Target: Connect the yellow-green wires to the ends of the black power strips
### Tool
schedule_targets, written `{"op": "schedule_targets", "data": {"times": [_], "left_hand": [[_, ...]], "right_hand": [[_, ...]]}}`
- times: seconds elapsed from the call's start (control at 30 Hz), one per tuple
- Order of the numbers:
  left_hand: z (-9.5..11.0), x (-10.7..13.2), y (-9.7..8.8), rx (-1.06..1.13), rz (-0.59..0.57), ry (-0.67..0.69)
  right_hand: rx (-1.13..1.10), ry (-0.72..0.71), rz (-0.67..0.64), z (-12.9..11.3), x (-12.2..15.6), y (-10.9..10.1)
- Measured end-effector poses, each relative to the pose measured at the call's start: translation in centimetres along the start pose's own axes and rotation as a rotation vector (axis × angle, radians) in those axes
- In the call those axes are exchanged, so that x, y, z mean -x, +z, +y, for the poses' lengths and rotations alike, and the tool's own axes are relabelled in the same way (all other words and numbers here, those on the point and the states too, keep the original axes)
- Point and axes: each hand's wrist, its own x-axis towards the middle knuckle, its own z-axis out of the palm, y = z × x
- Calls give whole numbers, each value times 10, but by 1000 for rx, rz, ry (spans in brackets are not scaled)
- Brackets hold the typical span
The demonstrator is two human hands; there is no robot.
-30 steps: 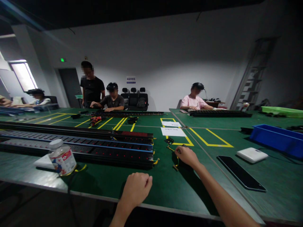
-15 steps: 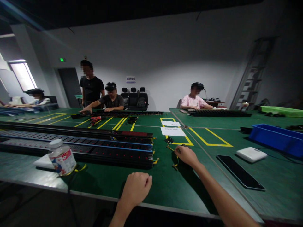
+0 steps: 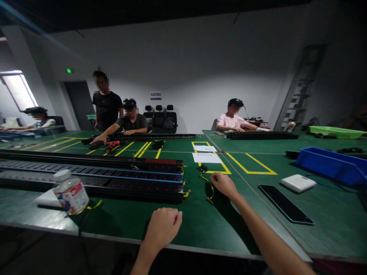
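My left hand (image 3: 164, 228) rests near the front edge of the green table, loosely curled into a fist with nothing visible in it. My right hand (image 3: 224, 185) is further forward and to the right, its fingers curled in. Just left of its fingers lies a short yellow-green wire (image 3: 212, 188) with a small connector at its near end; whether the fingers touch it I cannot tell. A small black piece (image 3: 202, 168) lies beyond the wire's far end. To the left stretch long black strips (image 3: 155, 187) with red dots and yellow wire ends.
A clear jar (image 3: 71, 194) stands front left. On the right are a black phone-like slab (image 3: 285, 204), a white box (image 3: 298, 183) and a blue bin (image 3: 329, 164). Paper sheets (image 3: 207, 157) lie ahead. Several people are across the table, near a red power drill (image 3: 111, 146).
My right hand's fingers have curled in further beside the wire. My left hand has hardly moved. The view has shifted slightly, and the person across reaches nearer the drill.
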Motion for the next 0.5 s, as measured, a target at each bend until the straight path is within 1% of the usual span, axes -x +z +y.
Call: {"op": "schedule_targets", "data": {"times": [0.07,0.13,0.2,0.3,0.4,0.5], "left_hand": [[0,0,0,3,-1,-3],[0,0,-1,11,-3,7],[0,0,-2,19,-7,16],[0,0,-1,23,-1,22],[-1,-1,1,10,22,24],[-3,-3,3,-6,32,33]], "right_hand": [[-104,-23,81,-1,-2,-2],[-213,-84,149,-4,-2,-4],[-291,-164,194,-12,-1,-5],[-348,-282,263,-28,5,-2],[-405,-400,281,-48,13,6],[-456,-446,225,-66,21,15]]}}
